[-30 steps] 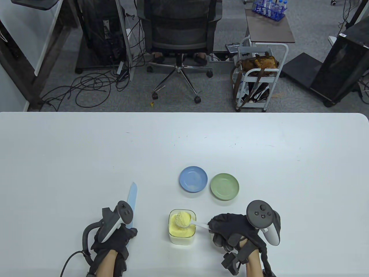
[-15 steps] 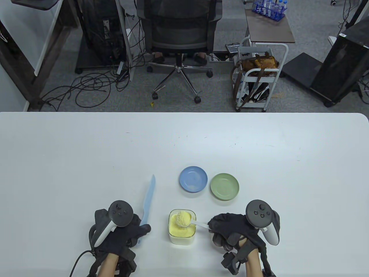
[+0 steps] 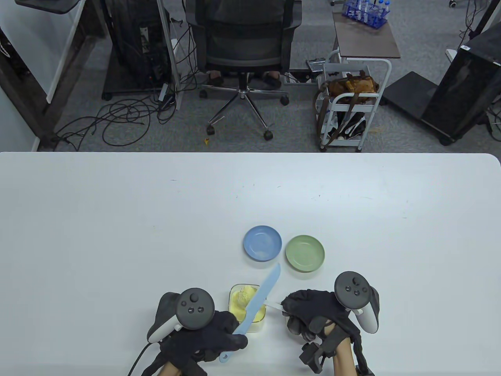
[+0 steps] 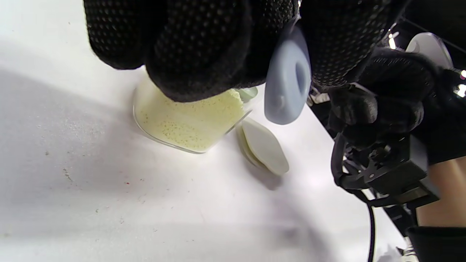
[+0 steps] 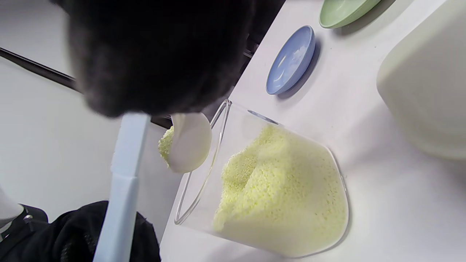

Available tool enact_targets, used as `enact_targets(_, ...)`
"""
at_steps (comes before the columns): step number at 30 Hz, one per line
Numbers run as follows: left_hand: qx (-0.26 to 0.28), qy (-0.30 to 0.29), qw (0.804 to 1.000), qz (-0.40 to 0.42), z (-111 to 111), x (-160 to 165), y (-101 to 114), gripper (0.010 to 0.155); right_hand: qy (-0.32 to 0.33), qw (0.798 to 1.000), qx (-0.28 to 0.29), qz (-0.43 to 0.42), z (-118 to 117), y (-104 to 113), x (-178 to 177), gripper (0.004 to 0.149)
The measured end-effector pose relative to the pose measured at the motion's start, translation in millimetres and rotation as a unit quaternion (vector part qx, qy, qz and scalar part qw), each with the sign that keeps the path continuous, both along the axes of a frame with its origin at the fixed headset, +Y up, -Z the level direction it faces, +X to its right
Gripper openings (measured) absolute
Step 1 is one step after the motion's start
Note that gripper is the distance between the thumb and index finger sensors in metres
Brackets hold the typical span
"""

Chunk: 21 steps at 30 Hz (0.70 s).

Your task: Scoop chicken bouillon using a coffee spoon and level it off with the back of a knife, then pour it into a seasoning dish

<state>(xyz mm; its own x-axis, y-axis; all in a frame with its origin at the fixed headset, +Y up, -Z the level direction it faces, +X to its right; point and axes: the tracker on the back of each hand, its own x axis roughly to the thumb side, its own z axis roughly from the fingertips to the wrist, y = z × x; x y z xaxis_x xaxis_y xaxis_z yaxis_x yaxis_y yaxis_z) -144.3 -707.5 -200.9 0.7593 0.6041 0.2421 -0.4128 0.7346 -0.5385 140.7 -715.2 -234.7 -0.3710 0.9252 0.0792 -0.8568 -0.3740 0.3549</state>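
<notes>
Scooping is complete: the right hand (image 3: 313, 313) pinches the handle of the coffee spoon (image 5: 191, 142), whose bowl carries a heaped mound of bouillon above the clear bouillon container (image 3: 247, 309). Levelling is at its start: the left hand (image 3: 211, 337) grips the handle of the blue knife (image 3: 260, 299), whose blade lies diagonally across the spoon and container (contact with the mound cannot be confirmed). Levelling and pouring remain. The blue dish (image 3: 262, 243) and the green dish (image 3: 305, 253) sit empty just beyond the container, near each other. The table (image 3: 117, 219) offers open room to the left and far side; the knife tip ends just short of both dishes.
</notes>
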Motion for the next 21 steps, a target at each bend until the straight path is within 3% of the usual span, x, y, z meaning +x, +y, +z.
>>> enact_targets(21, -0.047, 0.029, 0.998, -0.008, -14, -19, -12, 0.049, 0.008, 1.000, 0.013, 0.004, 2, 5, 4, 0.035)
